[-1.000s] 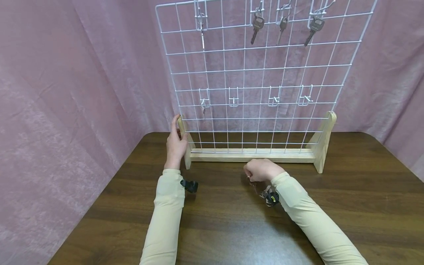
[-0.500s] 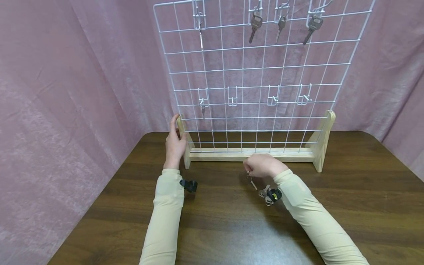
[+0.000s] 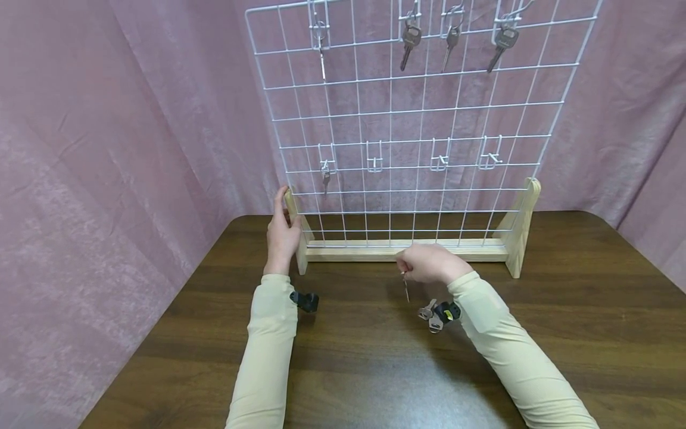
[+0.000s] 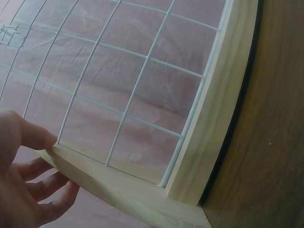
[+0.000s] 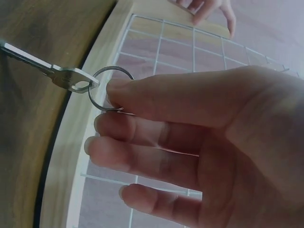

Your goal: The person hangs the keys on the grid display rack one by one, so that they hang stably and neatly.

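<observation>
In the head view my right hand [image 3: 429, 263] is above the table just in front of the stand's wooden base bar [image 3: 348, 255]. Between thumb and index finger it pinches a metal ring [image 5: 90, 98], and a silver key [image 5: 66, 78] hangs from that ring; the other fingers are loosely bent. My left hand [image 3: 283, 238] grips the left wooden upright [image 4: 102, 185] of the stand, thumb on one side and fingers on the other. A white wire grid [image 3: 391, 112] rises from the stand. Below my right wrist, loose keys [image 3: 435, 323] lie on the table, partly hidden by the wrist camera.
Keys hang from the top hooks, among them one key [image 3: 410, 39] and another key [image 3: 505, 40]. On the lower row the leftmost hook bears a key [image 3: 326, 180]; beside it are a bare hook [image 3: 374, 164] and others. Pink curtain [image 3: 134, 149] surrounds the brown table [image 3: 348, 369].
My right hand has risen slightly from the table toward the base bar, and the pinched key now hangs down, apart from the loose keys. The left hand keeps its grip on the upright.
</observation>
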A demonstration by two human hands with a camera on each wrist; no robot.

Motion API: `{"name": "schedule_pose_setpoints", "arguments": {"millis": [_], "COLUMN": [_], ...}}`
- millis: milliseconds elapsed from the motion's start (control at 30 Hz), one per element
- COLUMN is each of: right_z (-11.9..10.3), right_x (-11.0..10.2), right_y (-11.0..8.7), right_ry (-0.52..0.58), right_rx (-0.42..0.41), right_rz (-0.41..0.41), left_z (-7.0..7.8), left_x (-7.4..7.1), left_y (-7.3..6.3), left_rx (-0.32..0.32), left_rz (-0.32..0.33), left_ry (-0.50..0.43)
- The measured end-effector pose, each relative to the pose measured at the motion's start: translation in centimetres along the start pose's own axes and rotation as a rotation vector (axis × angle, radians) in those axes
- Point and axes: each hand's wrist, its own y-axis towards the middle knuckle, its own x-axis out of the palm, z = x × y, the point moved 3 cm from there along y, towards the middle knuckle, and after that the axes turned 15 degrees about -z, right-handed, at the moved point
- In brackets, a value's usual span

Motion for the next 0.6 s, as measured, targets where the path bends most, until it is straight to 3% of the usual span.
{"name": "schedule_pose_setpoints", "arguments": {"millis": [333,600], "right_z": [-0.2,-0.3], "right_x": [-0.9,-1.6], "right_y": [-0.5,-0.6], "right_ry": [-0.01,-0.043], "right_rx": [0.018,0.045], "right_rz": [0.103,0.258], "left_z": [-0.2,-0.2], "left_x": [0.1,0.2], "left_y": [0.0,0.1], "left_rx": [0.005,0.019], "left_rz": [-0.001,0.005], "left_ry": [0.007,0.0]}}
